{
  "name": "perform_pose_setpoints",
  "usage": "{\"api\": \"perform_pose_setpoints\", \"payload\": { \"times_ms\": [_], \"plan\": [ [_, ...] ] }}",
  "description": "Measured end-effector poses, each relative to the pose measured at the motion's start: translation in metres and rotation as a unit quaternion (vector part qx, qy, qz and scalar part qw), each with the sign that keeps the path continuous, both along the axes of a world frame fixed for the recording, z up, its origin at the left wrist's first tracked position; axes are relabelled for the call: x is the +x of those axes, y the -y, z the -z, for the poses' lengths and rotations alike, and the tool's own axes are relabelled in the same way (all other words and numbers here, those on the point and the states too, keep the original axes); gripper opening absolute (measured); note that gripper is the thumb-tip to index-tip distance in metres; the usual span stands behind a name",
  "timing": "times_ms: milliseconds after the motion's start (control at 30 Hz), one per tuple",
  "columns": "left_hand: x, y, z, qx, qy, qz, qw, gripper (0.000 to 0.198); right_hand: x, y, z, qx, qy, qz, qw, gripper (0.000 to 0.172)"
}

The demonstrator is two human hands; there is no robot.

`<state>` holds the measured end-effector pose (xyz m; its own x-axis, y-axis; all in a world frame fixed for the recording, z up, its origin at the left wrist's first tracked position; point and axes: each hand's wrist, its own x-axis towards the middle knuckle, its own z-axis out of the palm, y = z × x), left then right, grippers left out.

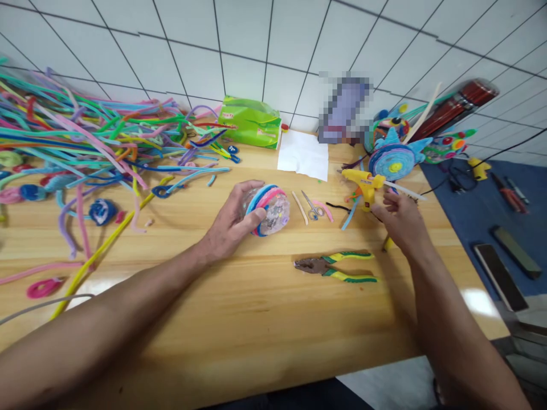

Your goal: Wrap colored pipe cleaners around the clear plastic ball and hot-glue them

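Observation:
My left hand (233, 219) is closed round a clear plastic cup-like piece (277, 215), its thumb across the side. Blue and pink fuzzy pipe-cleaner bands (265, 196) circle that piece. On the right, my right hand (404, 219) is wrapped round the grip of a yellow hot glue gun (363, 181). The gun's nozzle points left, and a pale glue stick (405, 191) sticks out of its back. Between the hands lie small scissors (314, 210) and short pipe-cleaner pieces (322, 210). Nearer me are pliers (333, 266) with yellow-green handles.
Many coloured pipe cleaners (94, 136) cover the left side. Along the tiled wall are a green tissue pack (250, 122), white paper (303, 155), a blue round pipe-cleaner craft (393, 162) and a dark red flask (461, 105). A blue mat (508, 210) with tools lies right.

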<state>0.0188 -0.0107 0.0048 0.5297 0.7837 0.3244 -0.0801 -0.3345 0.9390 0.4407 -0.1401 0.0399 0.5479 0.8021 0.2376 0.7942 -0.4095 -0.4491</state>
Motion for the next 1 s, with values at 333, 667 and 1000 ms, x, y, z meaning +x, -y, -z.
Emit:
{"api": "perform_pose_setpoints", "payload": {
  "times_ms": [333,667,1000],
  "plan": [
    [-0.002,0.0,0.0,-0.002,-0.014,-0.009,1.0,0.061,-0.011,0.014,0.003,-0.082,0.064,-0.02,0.994,0.058],
    [-0.002,0.004,-0.007,-0.002,-0.016,-0.016,1.0,0.059,-0.019,-0.026,-0.003,-0.115,0.108,-0.012,0.987,0.024],
    [-0.003,0.007,-0.009,-0.008,-0.029,-0.026,0.999,0.059,-0.083,0.037,-0.071,-0.197,0.061,-0.162,0.965,0.022]
  ]
}}
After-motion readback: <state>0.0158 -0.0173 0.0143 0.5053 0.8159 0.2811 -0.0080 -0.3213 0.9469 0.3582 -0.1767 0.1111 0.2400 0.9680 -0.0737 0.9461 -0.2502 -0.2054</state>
